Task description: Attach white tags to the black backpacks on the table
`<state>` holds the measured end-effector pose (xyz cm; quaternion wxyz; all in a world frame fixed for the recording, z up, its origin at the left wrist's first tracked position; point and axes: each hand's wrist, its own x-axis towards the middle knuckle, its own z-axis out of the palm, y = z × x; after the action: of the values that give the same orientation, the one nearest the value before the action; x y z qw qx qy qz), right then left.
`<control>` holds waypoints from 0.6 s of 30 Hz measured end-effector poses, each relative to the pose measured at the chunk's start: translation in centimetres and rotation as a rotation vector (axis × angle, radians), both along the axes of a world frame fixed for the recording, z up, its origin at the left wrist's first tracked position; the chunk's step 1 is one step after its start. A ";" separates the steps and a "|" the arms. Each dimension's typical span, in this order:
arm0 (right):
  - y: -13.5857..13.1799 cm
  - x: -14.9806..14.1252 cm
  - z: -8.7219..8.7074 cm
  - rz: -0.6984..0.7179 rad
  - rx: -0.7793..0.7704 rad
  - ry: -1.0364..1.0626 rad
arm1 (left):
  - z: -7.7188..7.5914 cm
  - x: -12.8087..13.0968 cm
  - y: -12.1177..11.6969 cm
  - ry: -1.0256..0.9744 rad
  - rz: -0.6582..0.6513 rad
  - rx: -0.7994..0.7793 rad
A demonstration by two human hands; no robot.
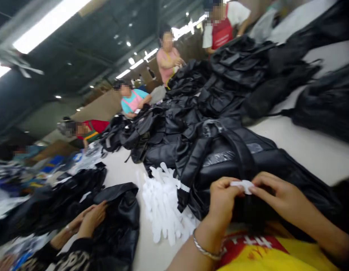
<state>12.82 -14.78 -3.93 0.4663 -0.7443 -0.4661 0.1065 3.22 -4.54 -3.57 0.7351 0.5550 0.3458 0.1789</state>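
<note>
My left hand (221, 203) and my right hand (276, 194) meet at the bottom centre and together pinch a small white foam strip (244, 185) over a black backpack (233, 158) that lies in front of me. A silver bracelet (205, 250) circles my left wrist. Beside my left hand lies a pile of several more white foam strips (163, 203) on the white table (313, 150).
Many more black backpacks (208, 94) are heaped along the table's middle and far right. At the lower left another person's hands (89, 220) press on a black bag (118, 222). Several other people stand or sit along the far side.
</note>
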 end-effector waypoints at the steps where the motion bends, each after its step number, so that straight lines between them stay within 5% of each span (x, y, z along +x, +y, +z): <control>1: -0.3 0.1 -0.1 0.004 -0.065 0.058 | -0.3 0.1 -0.1 -0.018 -0.001 -0.043; 7: 0.1 0.3 0.2 -0.034 -0.111 0.166 | 0.0 -0.2 1.2 0.003 -0.092 -0.061; 15: -0.3 -0.2 0.0 -0.068 -0.106 0.179 | 0.1 -0.1 0.8 0.094 -0.178 0.406; 18: -0.2 -0.2 -0.1 -0.077 -0.083 0.211 | 0.3 -0.3 0.8 0.060 -0.154 0.466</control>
<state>12.63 -14.98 -4.08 0.4852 -0.7649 -0.3807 0.1858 2.88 -3.77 -3.30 0.5881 0.7394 0.2735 0.1806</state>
